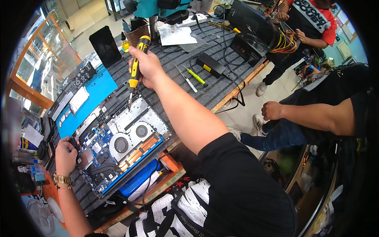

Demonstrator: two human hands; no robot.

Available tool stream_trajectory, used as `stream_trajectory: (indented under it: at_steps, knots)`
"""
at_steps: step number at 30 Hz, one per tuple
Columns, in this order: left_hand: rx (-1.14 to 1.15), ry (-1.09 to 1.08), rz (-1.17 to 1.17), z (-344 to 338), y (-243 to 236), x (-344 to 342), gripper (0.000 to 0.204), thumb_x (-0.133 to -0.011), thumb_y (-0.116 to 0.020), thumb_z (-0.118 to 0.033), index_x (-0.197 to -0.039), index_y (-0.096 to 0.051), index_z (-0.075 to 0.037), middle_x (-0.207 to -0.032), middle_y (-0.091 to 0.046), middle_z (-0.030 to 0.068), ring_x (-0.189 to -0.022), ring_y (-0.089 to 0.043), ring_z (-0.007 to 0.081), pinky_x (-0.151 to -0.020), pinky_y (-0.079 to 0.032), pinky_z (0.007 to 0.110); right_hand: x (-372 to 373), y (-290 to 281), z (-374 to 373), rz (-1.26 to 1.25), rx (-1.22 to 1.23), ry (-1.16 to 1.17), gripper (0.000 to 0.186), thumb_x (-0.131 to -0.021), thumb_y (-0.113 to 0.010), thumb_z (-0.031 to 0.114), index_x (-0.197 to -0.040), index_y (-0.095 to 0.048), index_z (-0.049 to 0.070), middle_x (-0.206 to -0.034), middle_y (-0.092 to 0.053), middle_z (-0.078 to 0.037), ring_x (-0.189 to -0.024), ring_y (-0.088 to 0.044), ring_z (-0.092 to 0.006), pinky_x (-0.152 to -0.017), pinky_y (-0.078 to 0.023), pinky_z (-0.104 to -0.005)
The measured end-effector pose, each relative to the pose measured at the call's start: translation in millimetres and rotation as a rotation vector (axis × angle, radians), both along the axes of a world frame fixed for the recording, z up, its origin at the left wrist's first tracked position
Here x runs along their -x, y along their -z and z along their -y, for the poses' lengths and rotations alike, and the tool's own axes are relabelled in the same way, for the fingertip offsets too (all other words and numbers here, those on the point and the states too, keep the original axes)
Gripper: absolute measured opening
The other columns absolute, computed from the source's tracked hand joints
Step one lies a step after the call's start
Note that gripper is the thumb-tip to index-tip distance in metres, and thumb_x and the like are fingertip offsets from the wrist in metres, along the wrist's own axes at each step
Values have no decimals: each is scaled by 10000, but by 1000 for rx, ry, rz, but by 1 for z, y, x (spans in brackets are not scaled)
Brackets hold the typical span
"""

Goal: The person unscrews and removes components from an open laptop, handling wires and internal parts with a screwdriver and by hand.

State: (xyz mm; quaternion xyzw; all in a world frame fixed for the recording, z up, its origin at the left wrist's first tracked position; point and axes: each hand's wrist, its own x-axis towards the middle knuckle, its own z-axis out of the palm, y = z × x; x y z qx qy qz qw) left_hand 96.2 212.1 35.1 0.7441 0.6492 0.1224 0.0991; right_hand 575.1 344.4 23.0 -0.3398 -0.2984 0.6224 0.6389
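Note:
An opened laptop (122, 142) lies in front of me with its blue circuit board, two round fans and copper heat pipes bare. My right hand (147, 65) is closed around a yellow and black screwdriver (134, 71). Its metal shaft points down, and the tip is over the laptop's far edge, though I cannot tell whether it touches. At the laptop's left edge, my left hand (66, 157) has its fingers curled in beside a small dark part. Whatever those fingers hold is hidden. Beyond the laptop, a blue mat (100, 89) carries a silver rectangular part (79, 100) and other small pieces.
Tweezers (186, 79), a green pen-like tool (196, 76) and a black power adapter (210, 65) lie right on the striped grey bench cover. An opened computer case (252, 35) with loose wires stands at the back right. Two other people are beyond the bench's right edge.

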Motion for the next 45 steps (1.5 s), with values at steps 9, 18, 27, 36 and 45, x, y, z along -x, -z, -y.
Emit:
stream_trajectory:
  at_steps: [9,18,27,36,45]
  knots:
    - [-33,23,-2,5,8,20,131,-917,-726,0,-845,-646,74,-1405,-717,364,-1389,-698,501,-1152,-552,503,12,3,-1,-27,6,-20,331,-1112,-794,359,-1193,-632,82,-835,-685,-64,-681,-686,-189,-620,-571,-372]
    - [13,55,63,26,-33,50,280,-877,-825,-241,-886,-736,24,-822,-743,200,-759,-729,362,-763,-586,483,49,0,25,-11,12,-28,369,-1069,-858,377,-1192,-667,86,-881,-699,-79,-777,-695,-230,-728,-587,-402]
    - [21,-52,84,62,-47,80,229,-912,-854,-207,-900,-830,20,-1309,-816,240,-1202,-779,386,-1073,-600,452,63,-9,37,-61,-30,-70,286,-1115,-810,315,-1032,-634,107,-859,-651,-76,-779,-656,-212,-720,-579,-354]
    - [-72,47,82,86,-43,73,289,-889,-964,-296,-934,-804,-59,-1093,-753,155,-1113,-734,368,-1005,-581,435,60,-14,49,-66,-27,-91,297,-1120,-806,333,-1018,-643,107,-885,-656,-71,-804,-650,-196,-776,-588,-354]
    - [-97,12,111,98,-46,90,224,-925,-929,-225,-929,-810,-35,-1033,-771,158,-1027,-753,353,-950,-588,438,63,-14,55,-47,-31,-94,295,-1137,-783,330,-1044,-620,103,-876,-632,-74,-792,-632,-210,-739,-572,-363]
